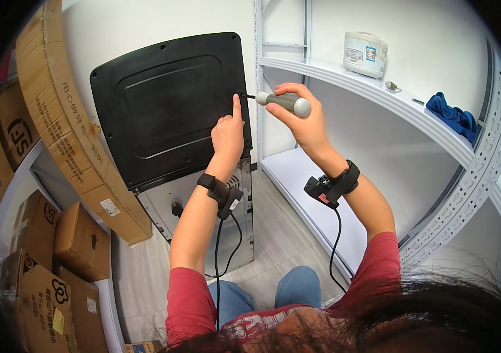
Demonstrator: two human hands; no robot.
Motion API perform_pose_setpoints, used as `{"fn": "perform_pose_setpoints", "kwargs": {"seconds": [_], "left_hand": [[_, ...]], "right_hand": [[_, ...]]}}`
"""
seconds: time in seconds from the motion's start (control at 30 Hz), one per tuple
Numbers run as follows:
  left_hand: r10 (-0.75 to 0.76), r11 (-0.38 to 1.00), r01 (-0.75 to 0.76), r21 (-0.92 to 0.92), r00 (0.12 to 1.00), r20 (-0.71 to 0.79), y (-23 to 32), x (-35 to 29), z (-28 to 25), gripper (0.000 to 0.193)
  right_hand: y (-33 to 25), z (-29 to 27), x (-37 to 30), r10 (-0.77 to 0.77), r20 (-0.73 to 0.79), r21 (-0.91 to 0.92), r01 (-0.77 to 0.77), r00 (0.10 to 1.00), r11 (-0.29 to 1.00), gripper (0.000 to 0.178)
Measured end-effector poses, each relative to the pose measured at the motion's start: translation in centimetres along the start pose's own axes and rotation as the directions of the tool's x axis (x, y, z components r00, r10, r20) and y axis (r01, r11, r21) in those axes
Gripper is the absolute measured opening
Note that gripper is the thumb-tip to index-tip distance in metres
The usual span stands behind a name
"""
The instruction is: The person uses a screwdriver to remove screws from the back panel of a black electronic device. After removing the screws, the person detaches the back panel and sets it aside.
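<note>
A large black panel (168,109) with screw holes along its rim stands in front of me, on top of a metal-backed appliance (159,203). My right hand (310,126) grips the grey handle of a screwdriver (288,105), its thumb and fingers around it. The shaft points left, and its tip meets the panel's right edge. Right beside that tip, the stretched index finger of my left hand (228,136) touches the panel. The other fingers of that hand are curled, with nothing visible in them. The screw itself is too small to make out.
A tall cardboard box (74,123) leans left of the appliance, near stacked cartons (82,241). On the right, a white shelf (438,120) carries a rice cooker (365,54) and a blue cloth (452,116). Cables (219,259) hang from the devices on both wrists.
</note>
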State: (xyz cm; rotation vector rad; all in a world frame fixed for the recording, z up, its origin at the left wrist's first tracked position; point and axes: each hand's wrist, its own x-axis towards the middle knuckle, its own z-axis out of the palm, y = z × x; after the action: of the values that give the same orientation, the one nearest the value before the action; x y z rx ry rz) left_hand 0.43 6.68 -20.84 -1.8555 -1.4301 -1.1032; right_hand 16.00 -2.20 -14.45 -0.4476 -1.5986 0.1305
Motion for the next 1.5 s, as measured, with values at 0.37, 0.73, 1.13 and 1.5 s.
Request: {"fn": "perform_pose_setpoints", "kwargs": {"seconds": [0.37, 0.73, 1.13, 1.5], "left_hand": [[-0.001, 1.0, 0.001, -0.008, 1.0, -0.007, -0.2, -0.1, -0.1, 0.072], [-0.012, 1.0, 0.012, 0.004, 1.0, 0.02, 0.0, -0.1, -0.3, 0.072], [-0.009, 1.0, 0.009, 0.002, 1.0, 0.008, -0.1, -0.1, -0.2, 0.072], [0.009, 1.0, -0.009, -0.018, 1.0, -0.015, -0.2, -0.1, -0.3, 0.072]], "right_hand": [[-0.7, -0.5, -0.4, -0.092, 0.14, -0.078, 0.104, 0.986, 0.992, 0.021], [-0.2, -0.3, -0.3, -0.111, 0.099, -0.099, 0.121, 0.989, 0.988, 0.021], [-0.4, -0.5, -0.3, -0.095, 0.118, -0.212, 0.119, 0.988, 0.97, 0.025], [-0.4, -0.2, -0.3, -0.034, -0.02, -0.117, 0.032, 0.999, 0.993, 0.024]]}}
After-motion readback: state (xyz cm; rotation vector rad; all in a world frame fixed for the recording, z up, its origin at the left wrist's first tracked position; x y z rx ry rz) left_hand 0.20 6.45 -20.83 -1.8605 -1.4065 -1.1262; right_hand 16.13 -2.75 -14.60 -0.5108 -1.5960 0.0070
